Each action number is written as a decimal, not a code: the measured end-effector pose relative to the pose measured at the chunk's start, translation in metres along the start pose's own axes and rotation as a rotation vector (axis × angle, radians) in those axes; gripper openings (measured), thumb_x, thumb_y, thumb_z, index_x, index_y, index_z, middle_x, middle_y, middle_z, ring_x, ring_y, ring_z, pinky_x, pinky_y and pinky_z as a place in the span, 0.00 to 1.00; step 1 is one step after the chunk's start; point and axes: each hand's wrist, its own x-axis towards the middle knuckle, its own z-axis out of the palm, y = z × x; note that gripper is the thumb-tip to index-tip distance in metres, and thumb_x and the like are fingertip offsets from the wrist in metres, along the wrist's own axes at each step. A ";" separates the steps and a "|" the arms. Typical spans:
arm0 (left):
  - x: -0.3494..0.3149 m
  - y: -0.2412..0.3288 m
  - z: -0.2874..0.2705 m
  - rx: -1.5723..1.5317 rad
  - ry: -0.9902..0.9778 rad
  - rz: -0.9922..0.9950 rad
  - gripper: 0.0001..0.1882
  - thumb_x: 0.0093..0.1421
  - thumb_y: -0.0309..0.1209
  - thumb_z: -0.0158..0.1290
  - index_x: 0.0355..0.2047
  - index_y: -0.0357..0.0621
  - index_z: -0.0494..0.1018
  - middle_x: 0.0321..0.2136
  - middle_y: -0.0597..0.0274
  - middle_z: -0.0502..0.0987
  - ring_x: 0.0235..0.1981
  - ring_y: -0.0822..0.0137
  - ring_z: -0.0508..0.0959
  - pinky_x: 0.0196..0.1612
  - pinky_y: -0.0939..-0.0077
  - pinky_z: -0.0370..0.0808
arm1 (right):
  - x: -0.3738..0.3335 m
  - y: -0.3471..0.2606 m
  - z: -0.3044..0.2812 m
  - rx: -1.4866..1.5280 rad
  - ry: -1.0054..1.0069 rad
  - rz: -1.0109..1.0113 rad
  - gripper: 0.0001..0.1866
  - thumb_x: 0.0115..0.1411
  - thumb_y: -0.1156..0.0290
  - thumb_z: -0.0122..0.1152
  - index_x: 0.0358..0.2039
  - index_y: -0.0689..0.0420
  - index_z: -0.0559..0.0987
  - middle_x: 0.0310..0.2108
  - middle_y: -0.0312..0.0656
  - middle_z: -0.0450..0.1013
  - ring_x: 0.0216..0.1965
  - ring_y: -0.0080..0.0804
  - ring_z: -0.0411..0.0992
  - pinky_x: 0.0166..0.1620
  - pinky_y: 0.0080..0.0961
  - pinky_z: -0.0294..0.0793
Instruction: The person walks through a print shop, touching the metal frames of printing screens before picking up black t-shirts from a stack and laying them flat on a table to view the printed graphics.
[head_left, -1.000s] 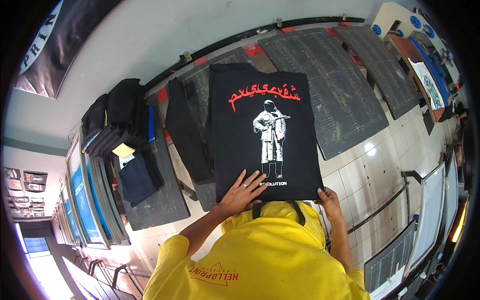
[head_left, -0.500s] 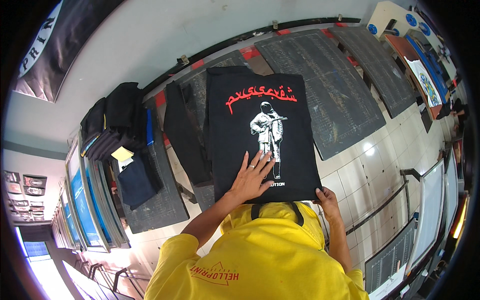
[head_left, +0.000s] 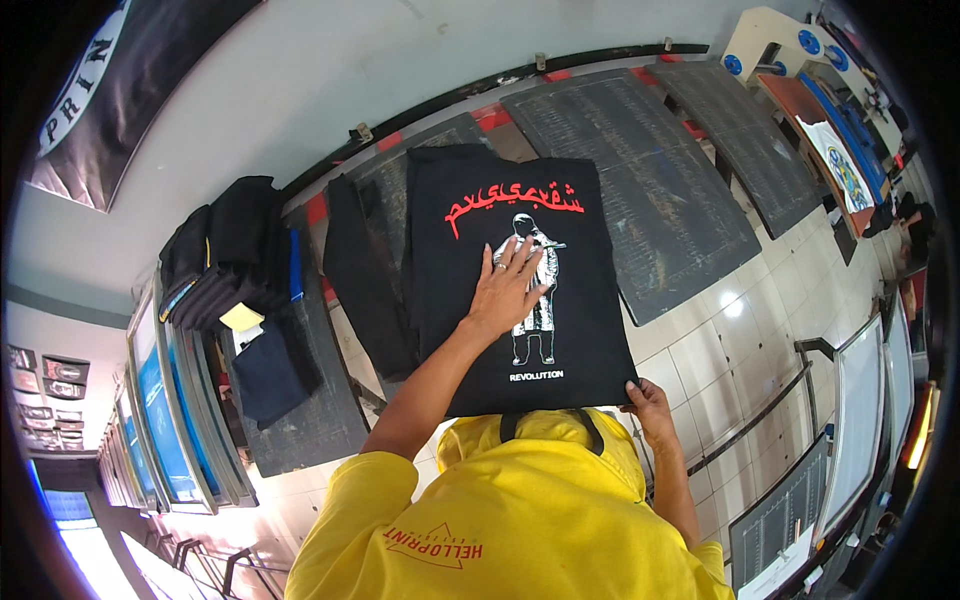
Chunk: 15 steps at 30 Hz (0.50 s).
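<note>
A black long-sleeved shirt lies spread in front of me with its printed side up. It bears red lettering and a white standing figure. My left hand rests open and flat on the print, fingers apart, covering part of the figure's upper body. At the shirt's near right corner, my right hand pinches the hem, the thumb on top and the other fingers partly hidden. One dark sleeve hangs down to the left of the body.
Dark flat boards stand in a row beneath and beside the shirt. On the left board sits a stack of folded dark garments with a yellow paper. Framed screens lean at far left; a metal rail runs at right.
My left hand has slid up the print, away from me, from the figure's legs to its upper body. My right hand keeps hold of the corner. The view has shifted slightly.
</note>
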 end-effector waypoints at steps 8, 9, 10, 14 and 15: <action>0.019 -0.010 0.005 0.011 -0.014 -0.056 0.36 0.65 0.50 0.45 0.67 0.43 0.56 0.68 0.51 0.52 0.70 0.49 0.48 0.68 0.39 0.43 | -0.002 0.000 0.001 -0.016 0.017 0.000 0.13 0.64 0.61 0.60 0.36 0.60 0.78 0.29 0.35 0.76 0.28 0.22 0.72 0.36 0.20 0.75; 0.015 -0.007 0.006 0.011 -0.032 -0.055 0.36 0.64 0.50 0.46 0.67 0.42 0.55 0.69 0.51 0.51 0.70 0.48 0.47 0.68 0.39 0.43 | -0.002 0.000 0.002 -0.022 0.024 0.001 0.13 0.64 0.62 0.60 0.36 0.60 0.78 0.29 0.35 0.76 0.28 0.22 0.72 0.36 0.20 0.75; 0.011 -0.003 0.006 0.005 -0.034 -0.043 0.38 0.63 0.50 0.47 0.67 0.40 0.54 0.69 0.49 0.50 0.70 0.47 0.46 0.68 0.40 0.44 | -0.002 0.000 0.002 -0.008 0.018 0.002 0.13 0.64 0.62 0.60 0.37 0.60 0.78 0.29 0.35 0.76 0.28 0.22 0.72 0.36 0.21 0.75; -0.016 0.013 0.002 -0.025 -0.015 0.023 0.39 0.63 0.49 0.48 0.67 0.39 0.54 0.68 0.50 0.51 0.70 0.48 0.47 0.68 0.40 0.44 | -0.002 0.001 0.003 0.008 0.012 -0.001 0.12 0.64 0.62 0.60 0.37 0.59 0.78 0.29 0.35 0.76 0.28 0.22 0.72 0.35 0.21 0.75; -0.025 0.017 -0.001 -0.027 -0.039 0.042 0.39 0.63 0.49 0.49 0.67 0.39 0.54 0.69 0.51 0.51 0.70 0.49 0.47 0.68 0.40 0.44 | -0.002 0.001 0.003 0.005 0.012 -0.003 0.12 0.65 0.62 0.60 0.37 0.59 0.78 0.29 0.36 0.76 0.28 0.22 0.72 0.35 0.21 0.75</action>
